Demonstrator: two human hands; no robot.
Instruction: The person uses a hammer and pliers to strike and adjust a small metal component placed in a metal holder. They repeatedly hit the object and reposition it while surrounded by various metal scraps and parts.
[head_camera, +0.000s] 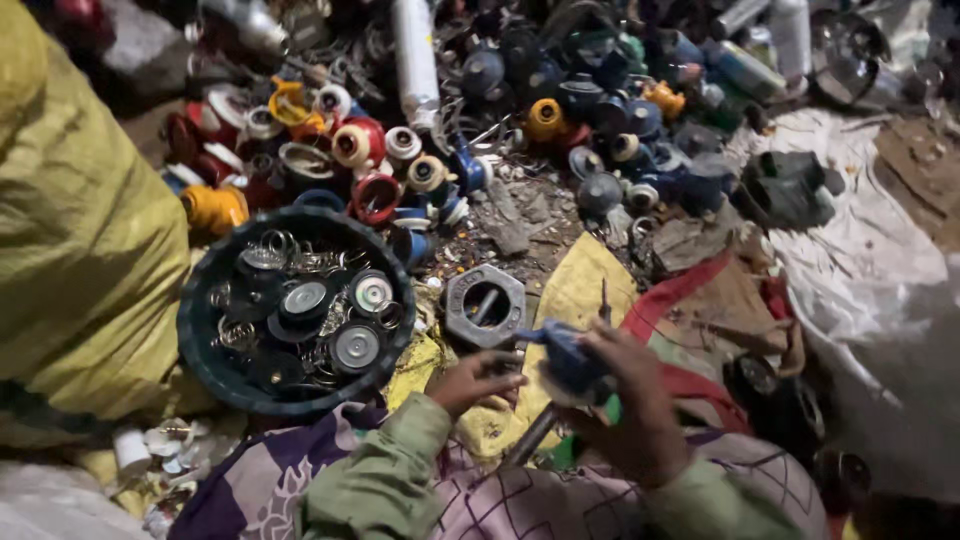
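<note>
- A small blue valve-like part with a pale round underside (572, 362) sits in the right hand (630, 400), whose fingers wrap over its far side and clench it; the part lies just right of and below the grey hexagonal metal block (485, 305).
- A thin dark rod (604, 298) rises from the top of the blue part, just right of the block.
- The left hand (478, 380) is curled directly below the block, its fingertips close to the blue part's left end; whether it grips anything I cannot tell.
- A dark metal bar (530, 435) slants down between the two hands, below the block.
- The block rests on a crumpled yellow sack (575, 285).
- Left of the block stands a round dark green plastic basin (200, 340) holding metal discs and wire rings.
- Beyond the block, farther from the person, spreads a heap of red, yellow and blue valve-like parts (450, 150).
- Far left of the block bulges a large yellow woven bag (80, 230).
</note>
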